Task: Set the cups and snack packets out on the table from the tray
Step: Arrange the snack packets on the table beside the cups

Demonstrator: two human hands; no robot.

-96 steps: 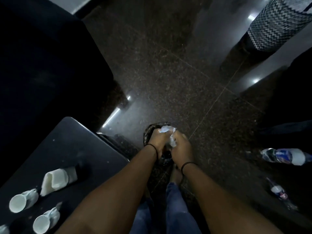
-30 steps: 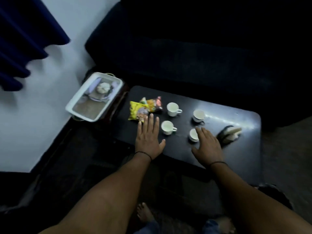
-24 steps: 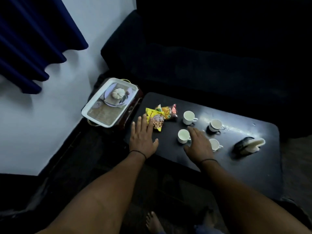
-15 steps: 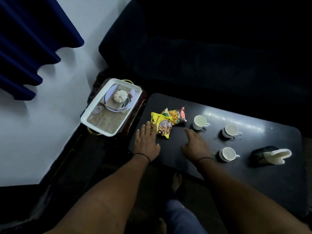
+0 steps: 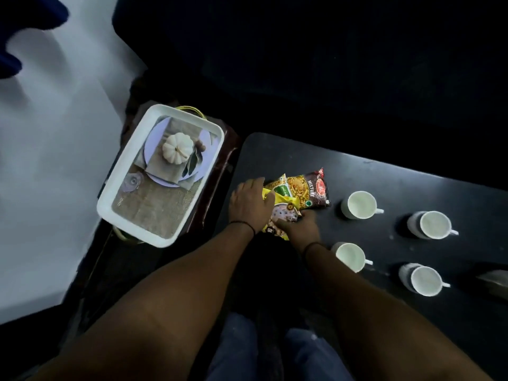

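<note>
Snack packets lie in an overlapping pile at the left end of the dark table [image 5: 412, 188]. My left hand [image 5: 248, 204] grips the left side of the yellow snack packet [image 5: 283, 213]. My right hand [image 5: 301, 225] holds the same packet's near lower edge. A dark red and orange mixture packet [image 5: 309, 189] lies just behind, partly under the yellow one. Several white cups stand to the right: one at the back [image 5: 358, 204], one farther right [image 5: 431, 225], one near my right wrist [image 5: 350, 257] and one at the front right [image 5: 422, 280].
A white tray [image 5: 121, 185] with a printed pumpkin picture rests on a low stand left of the table, against a white wall [image 5: 49, 160]. A dark sofa [image 5: 330, 64] runs behind the table. A dark object [image 5: 494, 281] sits at the right edge.
Both hands have moved left across the table and closed on the yellow snack packet. Earlier they lay flat on the table near the cups. The view has shifted closer.
</note>
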